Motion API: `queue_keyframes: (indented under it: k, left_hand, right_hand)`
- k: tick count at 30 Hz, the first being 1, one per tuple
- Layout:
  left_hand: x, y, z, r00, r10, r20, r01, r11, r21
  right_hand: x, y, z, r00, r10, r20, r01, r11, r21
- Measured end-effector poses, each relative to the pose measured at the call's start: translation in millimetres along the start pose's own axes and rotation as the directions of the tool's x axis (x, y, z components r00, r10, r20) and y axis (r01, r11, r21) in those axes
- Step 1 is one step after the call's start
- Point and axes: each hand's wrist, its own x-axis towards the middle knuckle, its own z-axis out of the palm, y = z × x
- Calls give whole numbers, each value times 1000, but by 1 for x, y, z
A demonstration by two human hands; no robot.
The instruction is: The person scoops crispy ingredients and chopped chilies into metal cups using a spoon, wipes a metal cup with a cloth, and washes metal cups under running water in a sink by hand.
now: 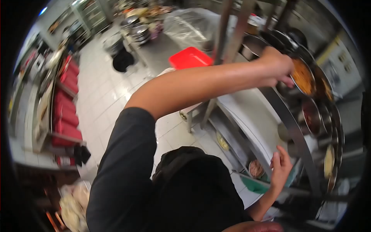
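Upper right: your left hand (279,69), fingers curled, was at the near rim of the round metal pan of orange food (303,77); whether it gripped the rim, you could not tell. The pan lay among other metal pots. Lower right: your right hand (281,164) was empty, fingers loosely spread, near the pale work surface (249,110). Upper centre: a red tray (190,58) lay on the metal table (154,52).

No readable text, brands, numbers or signs. Jar (253,26) right of red tray (190,58): too blurred to read.
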Motion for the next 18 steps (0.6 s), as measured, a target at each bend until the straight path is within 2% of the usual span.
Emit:
queue_keyframes:
  k: [2,3,7,8,11,13,16,18]
  left_hand:
    - [-6,2,4,996,-40,-85,50,992,113]
    - [-7,0,7,979,-19,-204,53,986,161]
    - [-20,-5,-3,933,5,-359,127,931,342]
    - [-21,-4,-10,949,-13,-316,149,900,410]
    - [-29,0,-29,986,6,-167,67,902,427]
    - [-56,6,-48,991,119,-61,-81,896,438]
    - [-111,24,-102,966,245,82,-257,878,405]
    - [-143,28,-160,968,248,41,-249,920,302]
  right_hand:
    - [2,-3,7,998,54,34,-56,998,42]
    - [6,-1,12,997,41,60,-45,997,59]
    - [20,-4,38,985,29,170,-44,995,86]
    - [21,-7,47,976,45,213,-68,993,100]
    - [26,-14,87,941,95,326,-140,983,117]
    - [30,-9,116,890,131,436,-198,974,113]
    - [32,-12,169,804,113,584,-160,987,29]
    - [25,-26,211,748,106,656,-115,993,-28]
